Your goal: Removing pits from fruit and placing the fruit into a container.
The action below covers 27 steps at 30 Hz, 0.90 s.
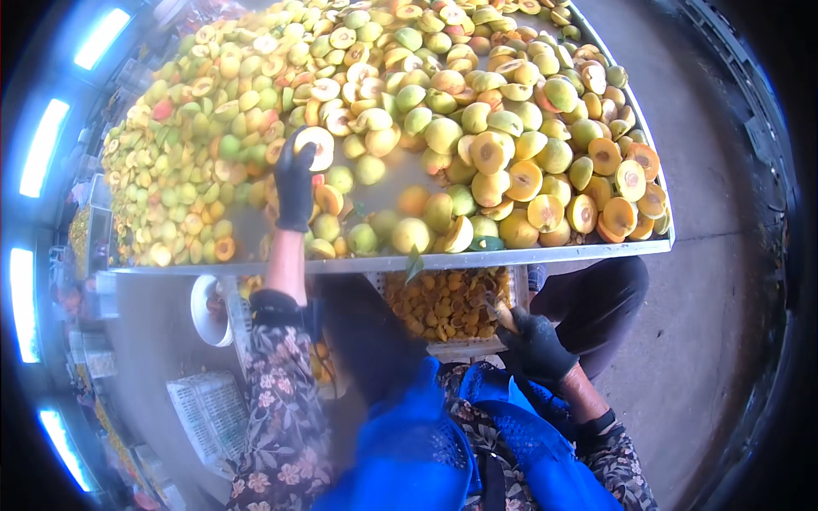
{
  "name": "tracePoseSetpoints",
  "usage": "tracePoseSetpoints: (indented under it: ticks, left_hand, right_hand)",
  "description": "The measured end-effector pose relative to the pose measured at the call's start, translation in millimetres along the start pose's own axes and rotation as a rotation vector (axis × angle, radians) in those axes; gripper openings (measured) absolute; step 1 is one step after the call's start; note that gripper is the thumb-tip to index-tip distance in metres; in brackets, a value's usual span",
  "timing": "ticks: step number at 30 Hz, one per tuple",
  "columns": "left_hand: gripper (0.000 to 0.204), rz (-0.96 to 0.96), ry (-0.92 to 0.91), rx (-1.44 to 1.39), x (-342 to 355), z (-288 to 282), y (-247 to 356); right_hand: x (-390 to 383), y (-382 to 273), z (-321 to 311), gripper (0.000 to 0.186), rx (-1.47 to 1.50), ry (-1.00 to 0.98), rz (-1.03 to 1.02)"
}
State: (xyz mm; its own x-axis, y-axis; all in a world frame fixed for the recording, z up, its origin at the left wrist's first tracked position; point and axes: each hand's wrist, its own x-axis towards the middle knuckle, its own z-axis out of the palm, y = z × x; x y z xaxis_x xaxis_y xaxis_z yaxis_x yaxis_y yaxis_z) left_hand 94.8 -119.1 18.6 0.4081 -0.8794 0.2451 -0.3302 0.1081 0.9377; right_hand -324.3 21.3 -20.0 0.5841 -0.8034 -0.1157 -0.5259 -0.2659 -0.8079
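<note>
My left hand (292, 183), in a dark glove, grips a pale cut fruit half (319, 146) above the metal tray (392, 264), which is heaped with whole and halved yellow-green fruits (490, 153). Down at the lower right, my right hand (538, 342), also gloved, is closed on a tool's wooden handle (504, 316); its metal end is hard to make out. This hand is beside a crate (464, 347) of small orange-brown pieces (434, 302) under the tray's front edge.
A white bowl (210, 325) and a white plastic crate (204, 413) are at the lower left. Concrete floor (699, 324) runs along the right. More trays of fruit (83, 230) stand at the far left, beside lit strips (24, 302). My dark-trousered knee (609, 289) is under the tray.
</note>
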Motion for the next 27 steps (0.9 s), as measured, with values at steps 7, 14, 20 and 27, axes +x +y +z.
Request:
tracePoseSetpoints:
  ticks: [7,14,20,27]
  left_hand:
    - [0.043,0.1,0.183,-0.689,-123.8,33.9,63.0]
    - [0.057,0.009,0.034,-0.175,-173.1,62.2,142.0]
    - [0.051,0.292,0.095,0.135,-189.5,72.2,156.9]
    - [0.047,0.518,0.043,0.389,-186.2,73.5,162.0]
  right_hand:
    - [50.1,-56.1,-7.3,0.039,-0.038,0.101,-0.2]
    - [44.2,-132.6,-23.8,0.032,-0.087,0.27,-0.449]
    - [31.7,-129.2,-16.8,0.043,-0.254,0.24,-0.439]
    - [26.0,-109.9,-22.1,0.046,-0.143,0.205,-0.467]
